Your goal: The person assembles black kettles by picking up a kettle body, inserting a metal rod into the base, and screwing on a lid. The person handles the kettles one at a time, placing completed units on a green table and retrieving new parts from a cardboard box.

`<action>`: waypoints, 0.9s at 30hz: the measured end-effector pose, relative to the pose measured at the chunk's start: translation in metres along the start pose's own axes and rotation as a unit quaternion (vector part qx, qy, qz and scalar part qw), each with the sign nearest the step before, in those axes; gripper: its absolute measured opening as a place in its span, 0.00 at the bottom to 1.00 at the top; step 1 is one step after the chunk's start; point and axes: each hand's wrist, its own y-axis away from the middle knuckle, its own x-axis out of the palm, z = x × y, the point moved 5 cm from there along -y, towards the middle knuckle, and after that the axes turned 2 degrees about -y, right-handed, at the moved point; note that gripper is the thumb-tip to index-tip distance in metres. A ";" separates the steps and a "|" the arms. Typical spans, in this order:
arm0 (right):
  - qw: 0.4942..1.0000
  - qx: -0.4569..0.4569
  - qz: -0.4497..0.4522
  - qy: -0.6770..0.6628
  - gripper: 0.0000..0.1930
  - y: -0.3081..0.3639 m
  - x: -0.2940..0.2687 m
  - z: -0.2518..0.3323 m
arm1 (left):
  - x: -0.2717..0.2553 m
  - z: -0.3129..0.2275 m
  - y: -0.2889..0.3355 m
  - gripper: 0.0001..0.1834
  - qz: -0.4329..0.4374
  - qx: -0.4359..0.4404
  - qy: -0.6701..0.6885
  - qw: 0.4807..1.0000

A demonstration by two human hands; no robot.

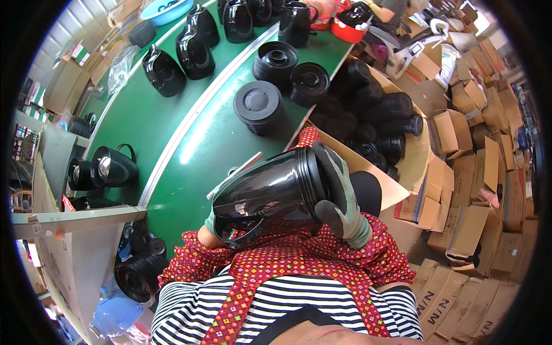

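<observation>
A glossy black jug body [259, 192] lies on its side across my front, its handle at the lower left and its ribbed, screw-like end to the right. My left hand [210, 223], in a pale glove, is closed around the handle side; most of its fingers are hidden behind the jug. Gloved in grey-green with dark fingers, my right hand [343, 201] grips the ribbed end, thumb below and fingers above. A thin pale and red strip [244, 169] shows just past the jug; I cannot tell whether it is held. Round black lidded parts [257, 106] stand on the green table beyond.
Several black jugs [195, 54] stand along the green table [201, 118], which a pale rail divides. An open carton [422, 169] full of black parts sits at right. Cardboard boxes [468, 230] crowd the floor. Another person's arm [382, 11] shows at the far end.
</observation>
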 end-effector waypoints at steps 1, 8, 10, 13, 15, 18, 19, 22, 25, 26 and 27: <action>1.000 -0.001 -0.006 -0.002 0.49 0.006 -0.004 0.001 | 0.004 0.002 -0.002 0.36 0.005 -0.005 -0.004 1.000; 0.998 -0.053 -0.004 0.036 0.52 0.030 -0.030 0.008 | 0.020 0.007 -0.017 0.35 0.019 -0.035 -0.047 0.998; 0.996 -0.079 -0.005 0.049 0.53 0.037 -0.037 0.005 | 0.021 0.011 -0.022 0.34 0.029 -0.047 -0.052 0.997; 0.987 -0.143 -0.006 0.073 0.54 0.041 -0.045 0.006 | 0.019 0.019 -0.030 0.34 0.036 -0.060 -0.077 0.995; 0.974 -0.201 -0.005 0.104 0.56 0.041 -0.048 0.011 | 0.017 0.023 -0.036 0.34 0.040 -0.068 -0.098 0.992; 0.966 -0.228 0.022 0.118 0.54 0.042 -0.050 0.024 | 0.009 0.035 -0.048 0.34 0.044 -0.073 -0.137 0.987; 0.962 -0.243 0.029 0.121 0.53 0.042 -0.050 0.028 | 0.006 0.038 -0.050 0.34 0.043 -0.075 -0.137 0.987; 0.978 -0.194 -0.006 0.078 0.50 0.043 -0.059 0.011 | 0.012 0.031 -0.058 0.34 0.030 -0.113 -0.030 0.993; 0.987 -0.154 -0.017 0.031 0.50 0.043 -0.061 0.004 | 0.037 0.015 -0.057 0.31 0.015 -0.118 0.134 0.984; 0.987 -0.160 -0.015 0.025 0.50 0.040 -0.062 0.005 | 0.037 0.009 -0.060 0.32 0.008 -0.082 0.069 0.994; 0.986 -0.167 -0.013 0.015 0.51 0.038 -0.061 0.007 | 0.026 -0.003 -0.058 0.32 0.002 0.014 -0.175 0.985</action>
